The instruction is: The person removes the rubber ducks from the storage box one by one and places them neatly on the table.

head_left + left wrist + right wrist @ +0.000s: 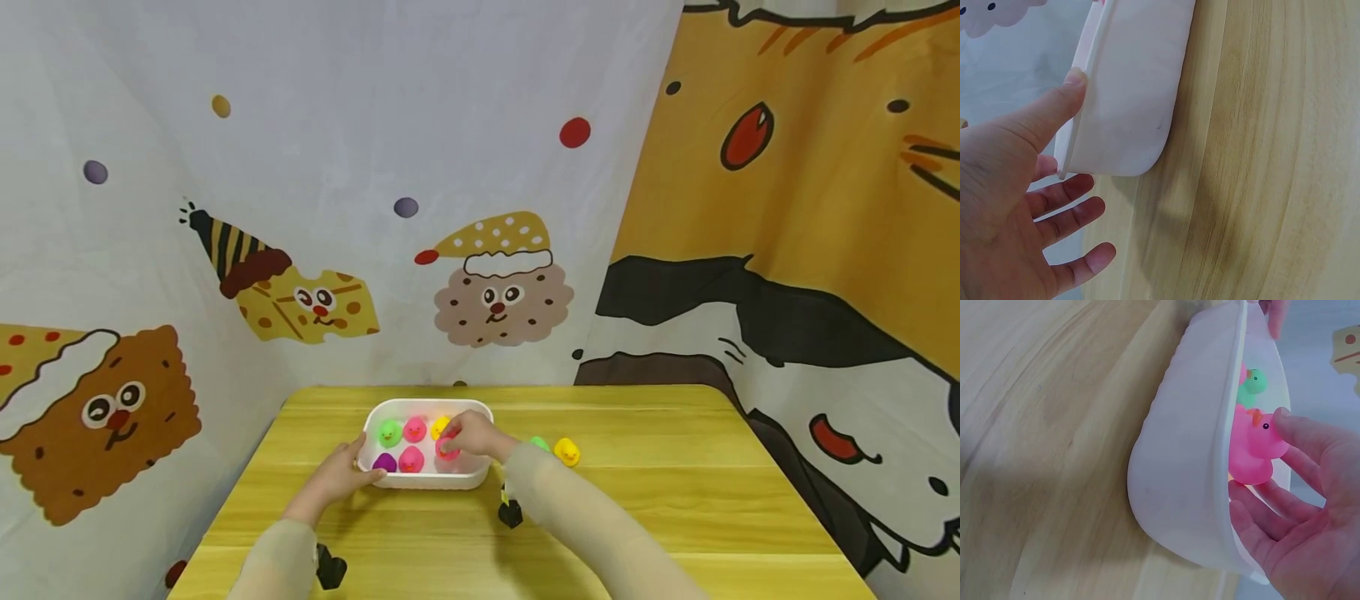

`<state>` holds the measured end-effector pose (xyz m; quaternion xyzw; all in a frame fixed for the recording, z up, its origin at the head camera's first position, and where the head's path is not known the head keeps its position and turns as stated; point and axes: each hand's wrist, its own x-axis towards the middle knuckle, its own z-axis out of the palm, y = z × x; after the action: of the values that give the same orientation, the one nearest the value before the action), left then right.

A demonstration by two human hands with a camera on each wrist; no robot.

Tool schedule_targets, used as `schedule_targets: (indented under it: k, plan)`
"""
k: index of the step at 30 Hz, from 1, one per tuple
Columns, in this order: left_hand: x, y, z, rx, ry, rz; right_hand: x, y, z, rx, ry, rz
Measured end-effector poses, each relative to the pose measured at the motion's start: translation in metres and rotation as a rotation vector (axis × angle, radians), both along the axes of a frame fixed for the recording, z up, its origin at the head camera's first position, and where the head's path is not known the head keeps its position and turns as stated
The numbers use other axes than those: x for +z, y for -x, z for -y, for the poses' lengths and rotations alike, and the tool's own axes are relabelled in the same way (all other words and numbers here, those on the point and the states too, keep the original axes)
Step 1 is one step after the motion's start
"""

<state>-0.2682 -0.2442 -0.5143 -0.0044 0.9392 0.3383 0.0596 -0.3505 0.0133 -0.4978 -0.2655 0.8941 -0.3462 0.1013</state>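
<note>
A white plastic tray (427, 482) stands on the table with several rubber ducks inside. My left hand (341, 475) holds its front left corner; in the left wrist view the thumb (1066, 94) lies on the rim and the lower fingers are spread beneath. Over the tray's right part, my right hand (476, 435) pinches a pink rubber duck (1250, 450) between thumb and fingers. Beside that duck sit a green duck (389, 432), two other pink ducks (411, 459), a yellow duck (440, 427) partly behind my hand, and a purple duck (385, 462) partly behind the front wall.
Right of the tray, a yellow duck (567, 452) and a green duck (539, 443), half covered by my right sleeve, sit on the wooden table (675, 483). A cartoon-printed cloth (337, 125) hangs behind the table. Black devices (330, 568) are at both wrists.
</note>
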Motion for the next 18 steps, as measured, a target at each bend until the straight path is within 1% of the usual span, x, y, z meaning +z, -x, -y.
schedule_targets:
  k: [5, 11, 18]
  plan:
    - [-0.002, 0.0, 0.001, 0.001, 0.001, -0.002, 0.002, -0.002, -0.005, 0.013, 0.005, 0.036]
    - [-0.001, -0.001, 0.001, 0.008, -0.001, 0.008, 0.005, -0.002, -0.012, 0.052, -0.002, 0.011]
    - [0.0, -0.001, 0.0, 0.003, -0.002, -0.011, 0.013, 0.0, -0.02, 0.069, 0.015, 0.005]
